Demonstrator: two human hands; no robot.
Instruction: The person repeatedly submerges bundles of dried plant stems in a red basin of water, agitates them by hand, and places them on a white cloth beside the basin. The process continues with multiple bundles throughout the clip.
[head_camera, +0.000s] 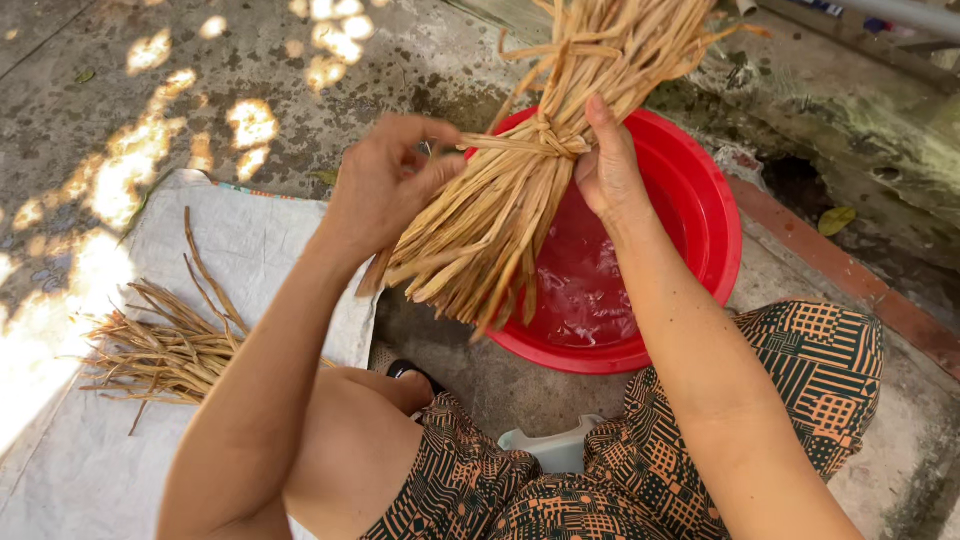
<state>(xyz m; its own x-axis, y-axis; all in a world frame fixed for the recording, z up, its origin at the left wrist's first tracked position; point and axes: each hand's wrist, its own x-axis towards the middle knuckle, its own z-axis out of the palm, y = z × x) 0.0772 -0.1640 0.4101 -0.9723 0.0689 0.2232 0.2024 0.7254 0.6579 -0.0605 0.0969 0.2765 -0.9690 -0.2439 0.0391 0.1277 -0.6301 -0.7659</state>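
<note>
While both hands are working above the red plastic basin (715, 215), the bundle of dried straw-coloured strips (495, 215) is hanging between them, tilted, with its cut ends pointing down toward the near rim and its upper part running out of the top of the view. A strip of the same material is tied as a knotted band (550, 140) around the bundle at roughly mid-length. The left hand (385, 180) is gripping the loose end of that band, thumb and fingers pinched closed on it, and is sitting just beside the left edge of the bundle. The right hand (608, 165) is pressing against the right side of the bundle at the knot, fingers extended upward along the strips and thumb hidden behind them; it is supporting the bundle rather than wrapping fully around it. The basin is holding shallow water and is resting on the concrete ground (300, 70), which is showing patches of sunlight. To the left, a white woven sack (250, 240) is lying flat on the ground, and a smaller loose pile of dried strips (160, 350) is lying on it, well apart from the basin. The person is sitting low, patterned trousers (800, 380) covering the knees, with a white stool (555, 450) showing between them.
</note>
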